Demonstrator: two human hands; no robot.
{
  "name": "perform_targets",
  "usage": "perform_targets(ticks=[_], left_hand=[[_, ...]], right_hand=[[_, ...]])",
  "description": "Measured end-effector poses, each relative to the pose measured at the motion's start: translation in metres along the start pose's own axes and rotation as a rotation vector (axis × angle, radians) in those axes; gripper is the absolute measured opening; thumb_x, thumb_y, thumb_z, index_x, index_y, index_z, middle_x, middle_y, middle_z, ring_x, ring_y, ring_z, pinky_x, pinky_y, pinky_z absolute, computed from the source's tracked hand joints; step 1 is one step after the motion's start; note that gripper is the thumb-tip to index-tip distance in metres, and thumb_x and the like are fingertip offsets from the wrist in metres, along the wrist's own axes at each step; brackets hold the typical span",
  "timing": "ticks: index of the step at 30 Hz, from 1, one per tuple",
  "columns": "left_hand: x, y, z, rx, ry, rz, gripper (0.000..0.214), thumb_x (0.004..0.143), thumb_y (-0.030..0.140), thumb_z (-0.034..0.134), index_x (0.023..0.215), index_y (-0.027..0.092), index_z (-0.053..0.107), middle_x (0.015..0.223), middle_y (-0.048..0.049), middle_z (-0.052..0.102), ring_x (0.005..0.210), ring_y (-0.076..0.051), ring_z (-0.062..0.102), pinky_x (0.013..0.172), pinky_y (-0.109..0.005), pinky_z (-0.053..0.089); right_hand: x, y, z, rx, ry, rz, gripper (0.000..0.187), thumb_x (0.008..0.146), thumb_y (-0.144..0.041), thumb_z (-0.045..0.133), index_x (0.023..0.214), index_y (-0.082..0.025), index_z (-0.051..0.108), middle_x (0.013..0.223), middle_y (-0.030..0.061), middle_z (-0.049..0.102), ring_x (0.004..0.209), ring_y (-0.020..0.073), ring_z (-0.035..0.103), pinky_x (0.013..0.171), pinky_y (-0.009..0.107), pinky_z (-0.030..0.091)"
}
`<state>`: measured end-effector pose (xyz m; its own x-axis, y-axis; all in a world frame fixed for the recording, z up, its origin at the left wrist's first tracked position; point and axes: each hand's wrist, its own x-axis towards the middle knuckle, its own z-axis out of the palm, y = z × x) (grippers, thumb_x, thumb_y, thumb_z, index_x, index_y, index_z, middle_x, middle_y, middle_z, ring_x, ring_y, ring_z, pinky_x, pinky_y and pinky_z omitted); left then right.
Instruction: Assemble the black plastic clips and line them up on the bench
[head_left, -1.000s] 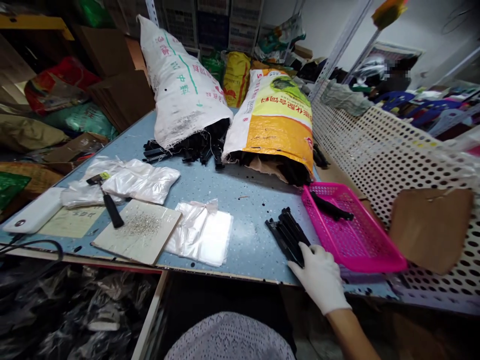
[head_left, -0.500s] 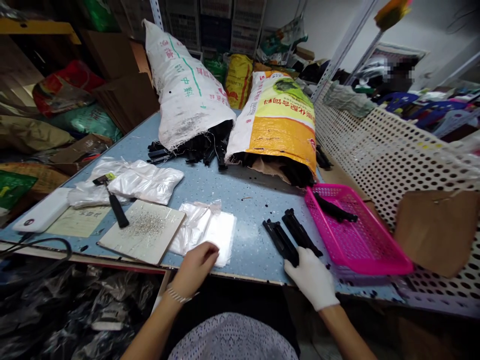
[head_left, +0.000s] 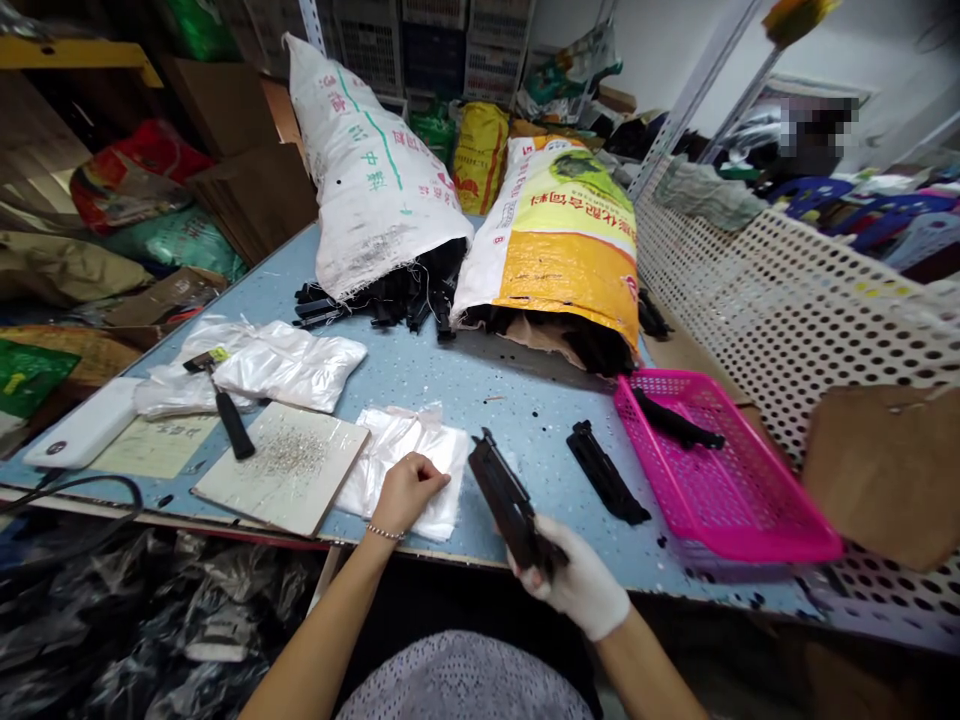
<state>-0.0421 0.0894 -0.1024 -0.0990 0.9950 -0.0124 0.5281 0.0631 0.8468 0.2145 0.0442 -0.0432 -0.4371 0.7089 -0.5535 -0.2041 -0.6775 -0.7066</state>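
Observation:
My gloved right hand [head_left: 574, 580] is wrapped round a long black plastic part [head_left: 499, 485], held tilted above the front of the table. A similar black plastic part [head_left: 606, 472] lies on the tabletop to its right. My bare left hand [head_left: 409, 495], with a bracelet at the wrist, is over a stack of clear plastic bags [head_left: 375, 455]. Its fingers are curled and pressed together at the stack; whether they pinch a bag is hidden. Left of the stack is a square board [head_left: 289, 465] strewn with small bits. A black-handled hammer [head_left: 234, 425] rests across its corner.
A pink basket [head_left: 750, 520] at the right holds another black part. Behind stand a white woven sack [head_left: 375, 190] and a yellow-orange sack [head_left: 562, 270], black parts showing at their mouths. More clear bags [head_left: 300, 360] and a white device [head_left: 82, 425] lie left. A perforated panel [head_left: 810, 290] borders the right.
My right hand has lifted one of the two black parts off the table and brought it left. My left hand has shifted slightly up and right over the bags.

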Motion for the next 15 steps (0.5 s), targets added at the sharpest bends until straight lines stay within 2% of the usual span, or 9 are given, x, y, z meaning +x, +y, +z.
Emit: perform_targets(ticks=[3, 5, 6, 8, 10, 13, 15], left_hand=[[-0.001, -0.001, 0.002, -0.011, 0.022, 0.020, 0.014, 0.081, 0.028, 0.060, 0.070, 0.019, 0.063, 0.065, -0.0002, 0.064, 0.062, -0.016, 0.063, 0.059, -0.025, 0.048], [-0.004, -0.003, -0.001, -0.006, 0.048, 0.048, 0.012, 0.084, 0.026, 0.055, 0.080, 0.019, 0.064, 0.067, -0.0003, 0.066, 0.061, -0.016, 0.064, 0.058, -0.026, 0.050], [-0.006, -0.004, -0.003, 0.000, 0.059, 0.073, 0.013, 0.086, 0.024, 0.053, 0.085, 0.019, 0.065, 0.072, -0.0015, 0.068, 0.065, -0.017, 0.066, 0.061, -0.027, 0.052], [-0.009, -0.007, -0.007, 0.019, 0.063, 0.143, 0.018, 0.087, 0.021, 0.050, 0.094, 0.020, 0.067, 0.091, -0.0055, 0.072, 0.084, -0.020, 0.069, 0.078, -0.033, 0.056], [-0.011, -0.011, -0.009, 0.041, 0.046, 0.215, 0.024, 0.088, 0.019, 0.049, 0.102, 0.021, 0.069, 0.111, -0.0082, 0.071, 0.104, -0.022, 0.067, 0.095, -0.039, 0.052], [-0.010, -0.015, -0.010, 0.070, 0.034, 0.264, 0.032, 0.088, 0.015, 0.048, 0.114, 0.020, 0.067, 0.122, -0.0096, 0.068, 0.114, -0.023, 0.064, 0.102, -0.042, 0.050], [-0.009, -0.016, -0.013, 0.087, 0.056, 0.267, 0.037, 0.088, 0.013, 0.047, 0.121, 0.019, 0.064, 0.126, -0.0110, 0.065, 0.117, -0.024, 0.062, 0.104, -0.043, 0.050]], right_hand=[[0.013, 0.016, 0.013, 0.251, -0.121, 0.204, 0.050, 0.087, -0.055, 0.056, 0.098, -0.008, 0.066, 0.061, 0.0045, 0.059, 0.043, 0.0038, 0.040, 0.039, 0.013, 0.022], [0.019, 0.023, 0.012, 0.308, -0.115, 0.295, 0.048, 0.088, -0.052, 0.058, 0.098, -0.007, 0.066, 0.058, 0.0032, 0.057, 0.040, 0.0029, 0.038, 0.037, 0.011, 0.018], [0.020, 0.024, 0.009, 0.328, -0.106, 0.322, 0.047, 0.088, -0.051, 0.058, 0.098, -0.006, 0.066, 0.058, 0.0030, 0.056, 0.040, 0.0026, 0.037, 0.036, 0.011, 0.017], [0.021, 0.024, 0.005, 0.380, -0.125, 0.336, 0.047, 0.089, -0.051, 0.057, 0.097, -0.005, 0.066, 0.059, 0.0033, 0.057, 0.039, 0.0021, 0.034, 0.035, 0.011, 0.016], [0.022, 0.023, 0.002, 0.453, -0.217, 0.313, 0.051, 0.090, -0.053, 0.055, 0.100, -0.004, 0.066, 0.060, 0.0038, 0.059, 0.038, 0.0020, 0.031, 0.034, 0.012, 0.017], [0.028, 0.023, 0.005, 0.534, -0.360, 0.314, 0.054, 0.091, -0.055, 0.052, 0.099, -0.003, 0.065, 0.061, 0.0046, 0.060, 0.039, 0.0027, 0.031, 0.034, 0.013, 0.017], [0.035, 0.025, 0.008, 0.569, -0.378, 0.390, 0.053, 0.092, -0.054, 0.052, 0.098, -0.003, 0.065, 0.062, 0.0051, 0.060, 0.040, 0.0029, 0.035, 0.035, 0.012, 0.017]])
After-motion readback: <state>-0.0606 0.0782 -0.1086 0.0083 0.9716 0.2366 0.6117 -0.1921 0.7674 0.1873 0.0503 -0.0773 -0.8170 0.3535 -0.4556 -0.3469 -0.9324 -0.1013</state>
